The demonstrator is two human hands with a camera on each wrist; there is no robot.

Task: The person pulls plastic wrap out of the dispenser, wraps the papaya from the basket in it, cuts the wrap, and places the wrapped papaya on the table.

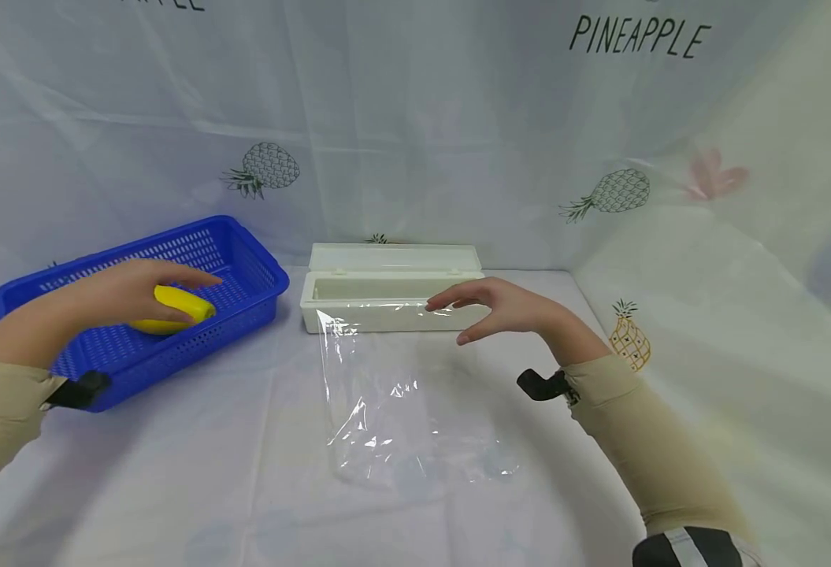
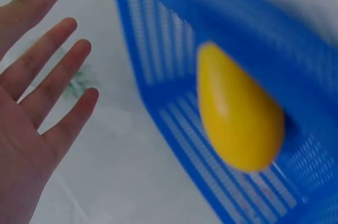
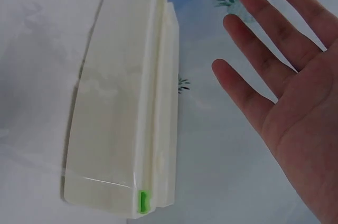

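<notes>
My left hand (image 1: 131, 290) hovers over a blue perforated basket (image 1: 174, 362), just above a smooth yellow object (image 1: 181, 301) lying inside. In the left wrist view that yellow object (image 2: 237, 110) is blurred and teardrop-shaped, like a mango; the fingers of my left hand (image 2: 26, 113) are spread apart from it. A long white box (image 1: 394, 319) stands with its lid (image 1: 394, 257) raised at the back. Clear plastic film (image 1: 394, 409) hangs from its front onto the table. Near the box's right end, my right hand (image 1: 510, 307) hovers with nothing gripped, its fingers extended.
A white cloth with printed pineapples (image 1: 269, 165) covers the table and rises behind it as a backdrop. The basket stands left of the box. In the right wrist view, a small green piece (image 3: 143, 202) sits at the box's end.
</notes>
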